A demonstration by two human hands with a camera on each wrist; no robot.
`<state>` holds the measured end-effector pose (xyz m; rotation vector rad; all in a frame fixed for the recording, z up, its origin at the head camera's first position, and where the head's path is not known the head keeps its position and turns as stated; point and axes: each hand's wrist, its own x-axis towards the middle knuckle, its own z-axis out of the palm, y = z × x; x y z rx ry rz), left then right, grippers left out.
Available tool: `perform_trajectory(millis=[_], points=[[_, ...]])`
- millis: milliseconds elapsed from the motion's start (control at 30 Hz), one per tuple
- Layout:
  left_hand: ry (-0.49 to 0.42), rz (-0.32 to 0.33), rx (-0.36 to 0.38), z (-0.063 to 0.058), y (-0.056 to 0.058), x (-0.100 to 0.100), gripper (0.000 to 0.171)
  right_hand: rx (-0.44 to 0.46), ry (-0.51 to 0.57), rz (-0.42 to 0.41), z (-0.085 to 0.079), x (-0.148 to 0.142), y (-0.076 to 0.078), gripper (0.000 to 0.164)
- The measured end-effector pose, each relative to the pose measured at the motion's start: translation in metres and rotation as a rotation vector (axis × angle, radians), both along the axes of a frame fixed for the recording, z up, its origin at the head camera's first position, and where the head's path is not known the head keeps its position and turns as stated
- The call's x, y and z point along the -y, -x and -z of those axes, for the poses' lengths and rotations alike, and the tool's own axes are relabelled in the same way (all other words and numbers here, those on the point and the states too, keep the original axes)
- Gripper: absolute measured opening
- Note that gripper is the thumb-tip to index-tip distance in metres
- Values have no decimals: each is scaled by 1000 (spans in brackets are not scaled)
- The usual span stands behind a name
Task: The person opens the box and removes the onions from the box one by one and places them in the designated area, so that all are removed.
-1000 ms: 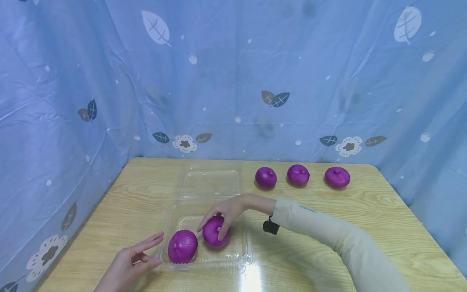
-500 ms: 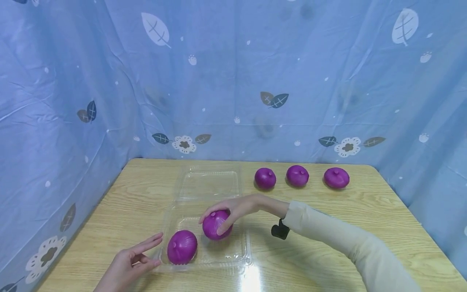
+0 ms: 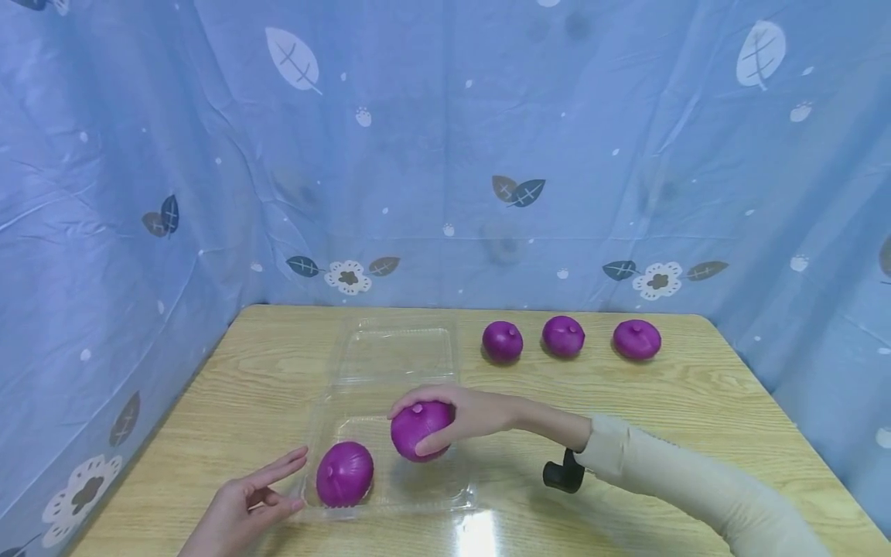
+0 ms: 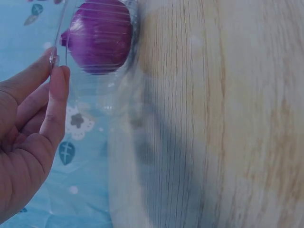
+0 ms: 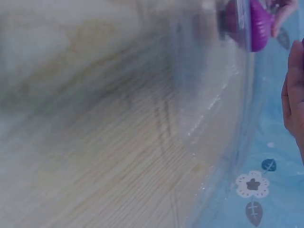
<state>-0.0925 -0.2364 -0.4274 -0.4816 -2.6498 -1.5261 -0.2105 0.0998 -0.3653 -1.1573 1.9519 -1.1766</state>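
Observation:
A clear plastic clamshell box (image 3: 411,507) lies opened out on the table, its lid (image 3: 402,352) folded away to the back. My left hand (image 3: 244,503) pinches the box's left rim between thumb and fingers; the left wrist view shows this closely. In the box's front left corner sits a purple onion (image 3: 345,473), tilted to one side. My right hand (image 3: 476,414) grips a second purple onion (image 3: 419,432) from the right, over the box's base and apparently raised off it. In the right wrist view the right hand (image 5: 295,95) is cut off by the edge.
Behind the box to the right, three more purple onions, one nearest (image 3: 503,342), another (image 3: 563,336) and a third (image 3: 636,340), stand in a row on the wooden table (image 3: 592,387). A blue patterned curtain (image 3: 445,155) encloses the table's back and sides.
My right hand has lifted the gripped onion up from the box's base and shifted it slightly right, turning it so its stem points up. The left hand keeps its place on the rim.

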Motion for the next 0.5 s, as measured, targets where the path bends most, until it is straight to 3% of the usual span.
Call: perform_trajectory(millis=[100,300,500], points=[[1,-2,-8,1,0,0,46,31,79,8,-3,-11,-9,48],[15,1,-69,1,-1,0,45,-4,276,56,2,-36,-32,46],[39,-22,-22,0,-2,0,45,23,359,123,11,-69,-55,46]])
